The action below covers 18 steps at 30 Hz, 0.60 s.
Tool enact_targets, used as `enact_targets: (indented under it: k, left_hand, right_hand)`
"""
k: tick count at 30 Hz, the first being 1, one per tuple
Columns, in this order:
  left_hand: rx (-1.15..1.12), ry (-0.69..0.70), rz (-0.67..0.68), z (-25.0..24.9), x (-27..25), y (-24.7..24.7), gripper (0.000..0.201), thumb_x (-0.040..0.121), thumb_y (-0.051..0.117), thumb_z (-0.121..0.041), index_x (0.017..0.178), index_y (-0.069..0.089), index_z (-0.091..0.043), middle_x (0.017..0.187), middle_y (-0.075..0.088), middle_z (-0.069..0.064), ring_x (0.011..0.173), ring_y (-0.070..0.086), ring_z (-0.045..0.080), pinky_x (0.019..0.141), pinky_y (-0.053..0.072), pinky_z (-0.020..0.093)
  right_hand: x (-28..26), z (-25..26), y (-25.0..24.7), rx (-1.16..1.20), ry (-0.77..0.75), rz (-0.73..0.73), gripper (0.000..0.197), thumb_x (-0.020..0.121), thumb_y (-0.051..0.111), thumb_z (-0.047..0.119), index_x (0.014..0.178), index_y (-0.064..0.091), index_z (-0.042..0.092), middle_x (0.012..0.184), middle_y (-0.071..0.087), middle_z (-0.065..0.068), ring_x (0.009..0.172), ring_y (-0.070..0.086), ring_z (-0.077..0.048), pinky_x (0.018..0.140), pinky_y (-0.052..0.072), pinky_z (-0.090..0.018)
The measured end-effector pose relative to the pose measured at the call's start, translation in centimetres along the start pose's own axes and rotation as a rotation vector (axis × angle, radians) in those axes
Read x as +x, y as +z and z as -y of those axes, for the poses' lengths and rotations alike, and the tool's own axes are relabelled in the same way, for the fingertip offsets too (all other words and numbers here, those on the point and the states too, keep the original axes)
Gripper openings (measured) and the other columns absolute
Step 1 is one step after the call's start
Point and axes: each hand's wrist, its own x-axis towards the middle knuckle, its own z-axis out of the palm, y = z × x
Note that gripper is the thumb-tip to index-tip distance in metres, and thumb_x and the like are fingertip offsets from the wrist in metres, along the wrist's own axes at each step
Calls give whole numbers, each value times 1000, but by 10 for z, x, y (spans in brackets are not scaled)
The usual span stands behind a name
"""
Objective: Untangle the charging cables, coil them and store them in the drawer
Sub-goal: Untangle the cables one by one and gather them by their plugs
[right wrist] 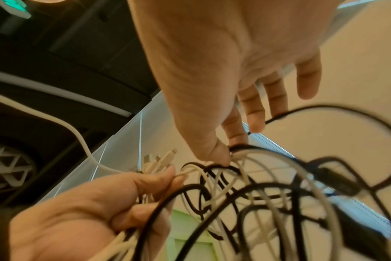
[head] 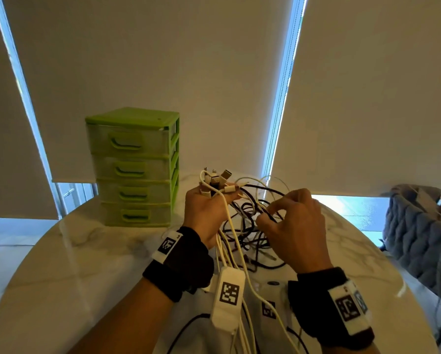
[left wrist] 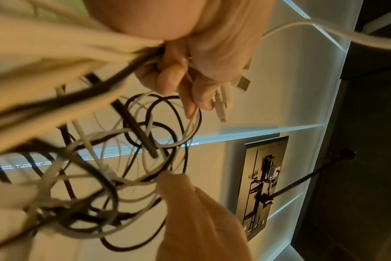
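A tangle of black and white charging cables (head: 250, 221) hangs between my hands above the marble table (head: 74, 264). My left hand (head: 209, 205) grips a bundle of cable ends, their plugs (head: 215, 178) sticking up past the fingers; the same bundle (left wrist: 145, 54) runs through its curled fingers in the left wrist view. My right hand (head: 291, 221) pinches a black cable loop (right wrist: 237, 147) between thumb and forefinger at the top of the tangle (right wrist: 257, 194). The green drawer unit (head: 135, 167) stands at the back left with all drawers closed.
White cables trail down toward my lap past a white tagged box (head: 228, 300). A grey padded chair (head: 423, 236) stands at the table's right. Window blinds (head: 163, 60) hang behind the table.
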Motion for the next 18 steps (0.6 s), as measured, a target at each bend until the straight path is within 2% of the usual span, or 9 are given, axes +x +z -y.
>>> enact_targets:
  k: [2, 3, 5, 8, 9, 11, 14, 16, 18]
  left_hand:
    - [-12, -7, -28, -1, 2, -1, 12, 79, 72, 3, 81, 67, -8, 73, 67, 1, 48, 47, 7, 41, 36, 17]
    - [-6, -12, -26, -1, 3, -2, 10, 80, 73, 0, 83, 68, -8, 67, 64, -1, 44, 40, 7, 40, 30, 18]
    - [29, -5, -8, 0, 4, -2, 8, 80, 74, -6, 86, 70, -10, 59, 59, -9, 41, 37, 3, 40, 28, 18]
    - [44, 12, 6, -1, 5, -3, 9, 80, 76, -10, 88, 71, -12, 55, 54, -12, 39, 33, 2, 40, 29, 18]
    - [39, 17, 10, -3, 3, -2, 9, 80, 76, -8, 87, 71, -12, 58, 56, -10, 39, 35, 2, 40, 29, 18]
    - [36, 13, 27, -5, -1, -1, 9, 80, 75, -6, 82, 70, -14, 70, 65, -2, 40, 42, 1, 39, 33, 18]
    - [45, 9, 74, -5, -7, 2, 13, 80, 74, -5, 80, 71, -17, 77, 70, -2, 55, 57, 2, 40, 40, 16]
    - [80, 43, 114, -5, -9, 4, 14, 78, 76, -7, 79, 72, -20, 78, 72, -4, 68, 64, 6, 45, 41, 16]
    - [103, 79, 124, -7, -12, 7, 18, 76, 77, -5, 76, 72, -22, 73, 72, -7, 62, 62, 1, 48, 40, 13]
  right_hand:
    - [0, 0, -3, -61, -19, 14, 20, 85, 63, 42, 94, 71, 27, 108, 48, 5, 112, 42, -20, 92, 35, -37]
    - [-2, 1, -2, -102, -40, 27, 19, 88, 60, 41, 97, 70, 28, 110, 50, 4, 112, 42, -20, 92, 33, -37]
    - [-5, 5, 3, -112, -91, 9, 15, 91, 57, 37, 102, 66, 30, 107, 53, 4, 109, 45, -20, 88, 33, -36]
    - [-5, 10, 9, 143, -100, -11, 7, 93, 57, 24, 95, 64, 25, 85, 62, 4, 80, 58, -14, 72, 48, -31]
    - [-6, 11, 11, 232, -81, 11, 6, 93, 57, 23, 93, 63, 26, 80, 64, 5, 72, 59, -11, 68, 52, -30]
    - [-7, 14, 14, 312, -63, 54, 6, 90, 63, 32, 94, 61, 29, 79, 63, 7, 69, 59, -7, 66, 53, -28]
    - [-9, 14, 21, 236, -73, -10, 26, 83, 66, 50, 88, 56, 27, 83, 54, 9, 70, 49, -4, 59, 37, -16]
    - [-8, 12, 22, 207, -78, -123, 25, 86, 63, 48, 78, 53, 26, 76, 54, 7, 66, 47, -6, 55, 30, -16]
    - [-7, 9, 20, 177, -66, -146, 22, 90, 60, 43, 76, 55, 26, 75, 56, 6, 67, 50, -10, 55, 31, -18]
